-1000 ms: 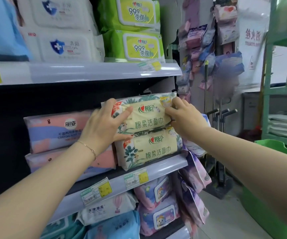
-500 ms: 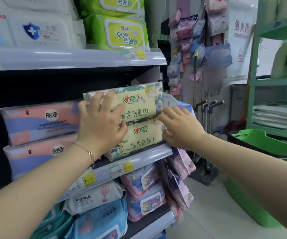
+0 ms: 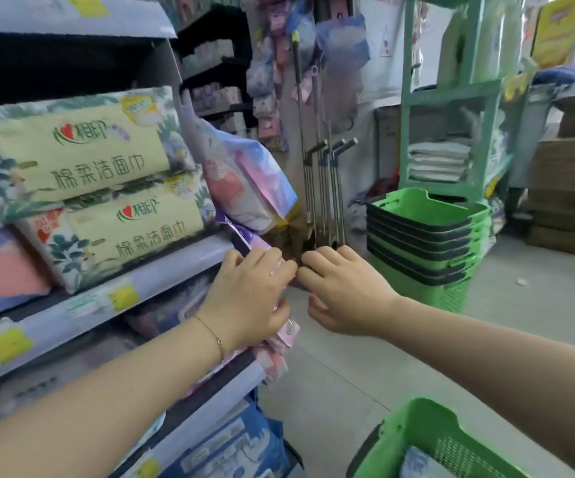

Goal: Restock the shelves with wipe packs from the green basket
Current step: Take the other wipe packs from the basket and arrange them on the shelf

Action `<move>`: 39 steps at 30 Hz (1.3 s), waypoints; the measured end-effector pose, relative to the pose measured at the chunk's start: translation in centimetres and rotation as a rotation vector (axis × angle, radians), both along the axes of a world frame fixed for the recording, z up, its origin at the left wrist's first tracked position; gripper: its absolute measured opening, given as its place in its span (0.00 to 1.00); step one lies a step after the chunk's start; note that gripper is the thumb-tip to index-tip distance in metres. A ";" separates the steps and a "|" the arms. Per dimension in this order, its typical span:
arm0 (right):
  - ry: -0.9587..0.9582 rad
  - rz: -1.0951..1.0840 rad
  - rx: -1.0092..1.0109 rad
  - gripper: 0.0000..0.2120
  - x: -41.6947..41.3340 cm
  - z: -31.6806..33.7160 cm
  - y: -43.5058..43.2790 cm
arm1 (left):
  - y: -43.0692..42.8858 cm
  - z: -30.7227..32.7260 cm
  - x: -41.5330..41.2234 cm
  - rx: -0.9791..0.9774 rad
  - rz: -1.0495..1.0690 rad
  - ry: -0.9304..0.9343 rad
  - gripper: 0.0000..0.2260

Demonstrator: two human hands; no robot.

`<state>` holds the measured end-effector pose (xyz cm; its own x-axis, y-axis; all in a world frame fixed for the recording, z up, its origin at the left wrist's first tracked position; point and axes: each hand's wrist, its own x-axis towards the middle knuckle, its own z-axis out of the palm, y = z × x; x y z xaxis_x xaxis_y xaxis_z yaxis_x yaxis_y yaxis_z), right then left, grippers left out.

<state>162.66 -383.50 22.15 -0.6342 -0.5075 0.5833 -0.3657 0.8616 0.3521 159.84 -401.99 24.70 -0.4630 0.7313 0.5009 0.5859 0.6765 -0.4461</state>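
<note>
Head camera looked down on both hands meeting at the aisle end of the shelving. The left hand [image 3: 250, 298] lay back-up over a pink pack [image 3: 288, 331] hanging at the shelf end, fingers bent across its top. Its thumb was hidden, so whether it gripped or only pressed the pack cannot be told. A thin bracelet [image 3: 215, 334] circled that wrist. The right hand [image 3: 346, 293] hovered just beside it, palm down and fingertips nearly touching the left's. Its fingers were loosely bent, its thumb hung apart below, and nothing showed between them. Both forearms reached forward from the bottom corners and converged. Above the left hand ran the grey shelf edge [image 3: 162, 270], which bore two stacked packs, the upper cream pack [image 3: 72, 150] on the lower cream pack [image 3: 134, 232]. Their long axes ran along the shelf and their printed faces were turned out to the aisle. Beside them a pink-and-blue pack [image 3: 258, 181] stood on end, tilted outward. The green basket [image 3: 417, 426] sat at the lower right, under the right forearm, with a pale pack [image 3: 417, 460] lying inside. Farther off stood metal poles [image 3: 324, 188], a stack of green baskets [image 3: 420, 232] and a green rack [image 3: 451, 94].
</note>
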 end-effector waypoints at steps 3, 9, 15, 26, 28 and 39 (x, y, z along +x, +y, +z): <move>-0.144 -0.104 0.029 0.13 1.5 -4.5 3.6 | 3.3 -4.4 -0.3 -0.029 -0.039 -0.130 0.17; -0.382 -0.280 -0.035 0.13 4.5 -13.7 9.2 | 8.9 -13.6 0.2 -0.138 -0.066 -0.514 0.22; -0.641 -0.422 -0.073 0.15 7.1 -23.5 12.2 | 12.4 -22.0 1.4 -0.211 -0.096 -0.816 0.23; -1.096 -0.720 -0.201 0.24 12.2 -36.0 15.1 | 16.7 -31.0 2.8 -0.451 -0.218 -0.914 0.22; -1.144 -0.771 -0.242 0.27 12.3 -37.6 15.2 | 17.1 -32.3 2.9 -0.474 -0.208 -0.939 0.22; -1.314 -1.085 -0.459 0.39 12.2 -42.8 15.9 | 16.9 -35.9 2.7 -0.470 -0.172 -1.142 0.19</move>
<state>174.81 -367.61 -20.67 -0.6671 0.4657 -0.5815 0.5698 0.8218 0.0045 162.52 -385.11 -11.21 -0.3415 0.8246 -0.4510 0.8625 0.4656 0.1981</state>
